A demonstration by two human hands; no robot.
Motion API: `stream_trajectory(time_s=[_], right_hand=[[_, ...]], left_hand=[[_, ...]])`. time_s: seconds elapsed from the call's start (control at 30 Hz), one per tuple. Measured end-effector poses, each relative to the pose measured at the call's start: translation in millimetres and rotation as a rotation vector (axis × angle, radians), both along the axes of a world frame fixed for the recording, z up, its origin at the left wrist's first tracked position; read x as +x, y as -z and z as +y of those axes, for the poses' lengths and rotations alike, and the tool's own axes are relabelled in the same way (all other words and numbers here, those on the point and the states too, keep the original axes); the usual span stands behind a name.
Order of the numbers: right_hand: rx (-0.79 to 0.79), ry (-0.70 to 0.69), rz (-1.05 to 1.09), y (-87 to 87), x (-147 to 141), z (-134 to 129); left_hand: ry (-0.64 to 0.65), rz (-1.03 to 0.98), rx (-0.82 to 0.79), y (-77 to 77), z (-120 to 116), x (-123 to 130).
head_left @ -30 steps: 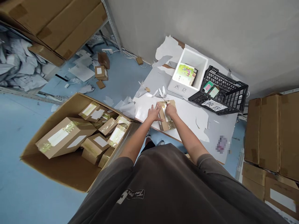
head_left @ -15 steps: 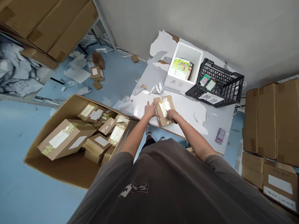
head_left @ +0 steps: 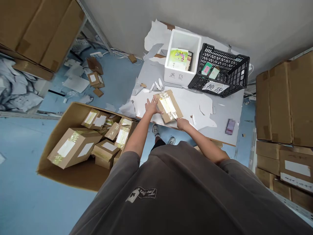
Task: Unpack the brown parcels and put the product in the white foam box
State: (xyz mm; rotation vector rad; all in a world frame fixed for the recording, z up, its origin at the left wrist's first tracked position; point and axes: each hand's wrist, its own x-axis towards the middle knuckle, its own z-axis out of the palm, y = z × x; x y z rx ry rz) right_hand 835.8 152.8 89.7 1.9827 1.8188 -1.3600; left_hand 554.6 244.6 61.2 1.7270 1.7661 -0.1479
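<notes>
The person's left arm is reaching forward from the short grey sleeve, and the left hand point(head_left: 152, 106) is resting open on the left side of a taped cardboard parcel point(head_left: 177, 112), fingers spreading over its far corner and thumb pointing along its near part. The right forearm is slanting inward, and the right hand point(head_left: 183, 124) is closing its fingers around a slim tool point(head_left: 175, 119); only a small tip is showing at the parcel's near edge, too small to identify. The parcel is lying flat near the front edge of the white table point(head_left: 226, 107), with a white label and shiny tape running across its top.

Torn white paper point(head_left: 206, 120) is covering part of the tabletop. Farther back, a white foam box point(head_left: 179, 78) is holding a colourful printed package point(head_left: 178, 58), and beside it a black plastic crate point(head_left: 234, 81) is bearing a handwritten sign point(head_left: 215, 87). To the left, a big open carton point(head_left: 73, 178) is holding taped parcels point(head_left: 73, 147) on the blue floor point(head_left: 19, 182). Stacked cartons point(head_left: 280, 104) are standing at the right, and a grey wall point(head_left: 215, 19) is rising behind the table.
</notes>
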Motion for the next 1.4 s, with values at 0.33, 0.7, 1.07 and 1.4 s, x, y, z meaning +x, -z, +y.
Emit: stream_trajectory(time_s=[0.33,0.7,1.07,1.4], right_hand=[[0.150,0.139,-0.229,-9.8,32.9,26.1],[0.232,0.220,-0.088,37.2,10.1,59.1],[0.146,0.195,0.267,43.7,69.4,16.4],[0.054,-0.132,0.197,45.2,64.2,19.8]], left_hand=[[0.035,0.299,0.011,-17.4,-44.1,39.2],[0.729,0.080,0.156,-27.1,-48.1,83.7],[0.619,0.137,0.169,-22.6,-51.7,99.1],[0.546,0.213,0.034,-20.0,-46.4,111.8]])
